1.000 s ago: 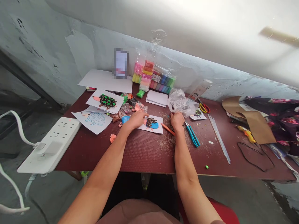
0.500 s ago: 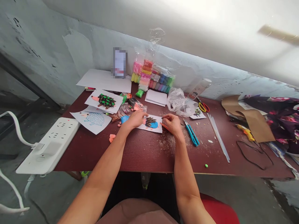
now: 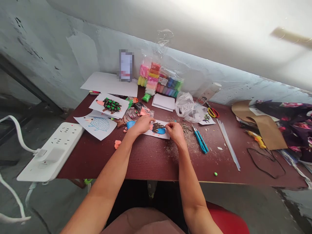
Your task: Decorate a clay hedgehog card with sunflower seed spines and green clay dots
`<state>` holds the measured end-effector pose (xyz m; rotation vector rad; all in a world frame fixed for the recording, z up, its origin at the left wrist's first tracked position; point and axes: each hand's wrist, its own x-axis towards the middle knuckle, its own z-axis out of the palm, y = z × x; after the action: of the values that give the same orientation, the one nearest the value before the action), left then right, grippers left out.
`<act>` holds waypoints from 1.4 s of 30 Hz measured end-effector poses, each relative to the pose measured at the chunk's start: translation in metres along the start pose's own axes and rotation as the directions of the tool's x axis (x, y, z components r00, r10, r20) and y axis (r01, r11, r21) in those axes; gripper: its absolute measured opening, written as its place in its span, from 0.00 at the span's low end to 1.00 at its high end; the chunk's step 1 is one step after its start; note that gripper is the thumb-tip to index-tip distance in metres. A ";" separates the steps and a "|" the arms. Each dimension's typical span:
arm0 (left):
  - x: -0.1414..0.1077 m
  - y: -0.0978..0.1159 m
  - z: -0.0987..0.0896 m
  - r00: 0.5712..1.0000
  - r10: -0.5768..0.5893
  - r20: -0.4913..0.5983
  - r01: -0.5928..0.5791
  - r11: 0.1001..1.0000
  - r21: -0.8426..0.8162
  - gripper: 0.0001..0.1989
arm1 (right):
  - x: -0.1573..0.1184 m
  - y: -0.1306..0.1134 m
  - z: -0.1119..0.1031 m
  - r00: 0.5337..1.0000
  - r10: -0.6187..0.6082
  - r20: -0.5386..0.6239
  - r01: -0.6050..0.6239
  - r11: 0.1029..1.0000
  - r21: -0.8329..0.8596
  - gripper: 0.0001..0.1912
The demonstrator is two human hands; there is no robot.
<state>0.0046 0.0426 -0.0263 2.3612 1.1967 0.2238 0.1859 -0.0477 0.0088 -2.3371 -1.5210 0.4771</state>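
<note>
A white card (image 3: 164, 136) lies on the table, bearing a hedgehog figure (image 3: 159, 130) with a blue clay body, dark seed-like spines and a pink face. On the card's left side rests my left hand (image 3: 143, 125), fingers apart, near the pink face. My right hand (image 3: 174, 130) is pinched at the card's right edge, by the blue body; whatever its fingertips hold is too small to make out. Just right of that hand lies a pile of dark seeds (image 3: 185, 127). A packet of blue clay (image 3: 130, 124) is beside my left hand.
A teal cutter (image 3: 201, 140), scissors (image 3: 212, 111) and clear glue sticks (image 3: 228, 144) lie to the right. Two hedgehog pictures (image 3: 97, 125) are at left, near a white power strip (image 3: 52, 149). Clay packs (image 3: 156, 79) and a plastic bag (image 3: 186, 105) stand behind.
My right hand has moved left onto the card's right edge, close to the blue body, uncovering the seed pile. My left hand has stayed in place.
</note>
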 end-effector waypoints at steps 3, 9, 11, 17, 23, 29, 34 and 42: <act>0.000 0.000 0.000 1.000 0.002 0.005 -0.002 1.000 0.003 0.24 | 0.001 -0.003 0.001 1.000 0.023 0.012 -0.023 1.000 -0.012 0.13; 0.001 -0.001 0.002 1.000 0.004 0.003 -0.004 1.000 0.002 0.24 | 0.001 -0.009 0.002 0.998 0.040 0.038 -0.038 0.998 -0.052 0.14; 0.001 -0.001 0.002 1.000 0.005 0.009 -0.005 1.000 -0.001 0.24 | 0.000 -0.011 0.002 0.998 0.050 0.041 -0.047 0.997 -0.067 0.14; 0.002 -0.002 0.003 1.000 0.013 -0.004 -0.013 1.000 -0.009 0.24 | -0.001 -0.013 0.001 0.997 0.058 0.054 -0.054 0.996 -0.069 0.13; 0.002 -0.004 0.005 1.000 0.015 -0.009 -0.015 1.000 -0.008 0.23 | 0.002 -0.014 0.002 0.997 0.057 0.058 -0.050 0.992 -0.116 0.13; 0.002 -0.004 0.006 1.000 0.021 -0.014 -0.021 1.000 -0.011 0.23 | 0.003 -0.016 0.003 0.996 0.066 0.061 -0.057 0.989 -0.136 0.13; 0.001 -0.003 0.004 1.000 0.016 -0.012 -0.016 1.000 -0.012 0.24 | 0.001 -0.013 -0.001 0.997 0.060 0.051 -0.056 0.996 -0.067 0.13; 0.001 -0.005 0.004 1.000 0.008 -0.021 -0.009 0.999 -0.031 0.23 | -0.008 0.005 -0.020 0.992 0.123 0.026 -0.117 0.979 -0.168 0.08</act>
<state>0.0036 0.0444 -0.0325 2.3432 1.1850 0.2690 0.1957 -0.0584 0.0252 -2.5730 -1.4940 0.4392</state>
